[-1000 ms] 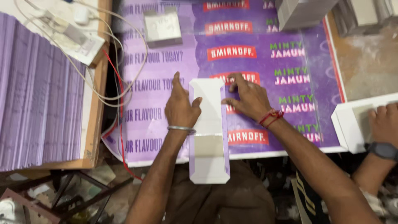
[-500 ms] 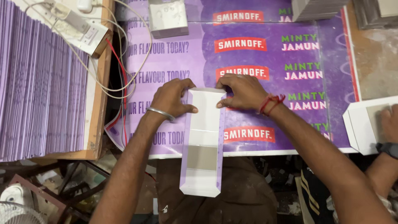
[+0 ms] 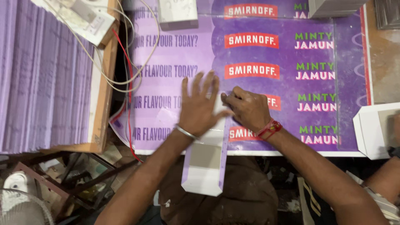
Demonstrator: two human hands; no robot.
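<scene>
The desk [image 3: 377,71] is covered by a large purple printed sheet [image 3: 258,54] that reaches its near edge. At the far left, a stack of purple sheets [image 3: 41,79] stands on edge in a wooden tray [image 3: 104,104], with white and red cables [image 3: 129,79] looping beside it. Both forearms enter from the bottom of the view and converge on a long white card blank [image 3: 206,162] with purple edges. The blank lies lengthwise toward the person: its far end rests on the printed sheet, and its near end, with folded-up side flaps, overhangs the desk edge above the lap. The left hand [image 3: 200,106] lies flat, palm down, with fingers [image 3: 198,83] spread and extended away from the person; it presses on the far end of the blank and grasps nothing. A metal bangle [image 3: 185,132] sits on that wrist. The right hand [image 3: 248,108] is curled, knuckles up, its fingers [image 3: 228,98] bunched and bearing on the far right edge of the blank, just beside the left hand's thumb; whether they pinch the card cannot be told. A red thread band [image 3: 270,129] circles that wrist. The far end of the blank is mostly hidden under both hands. At the right edge, a white box [image 3: 368,131] lies beside another person's arm [image 3: 381,179].
</scene>
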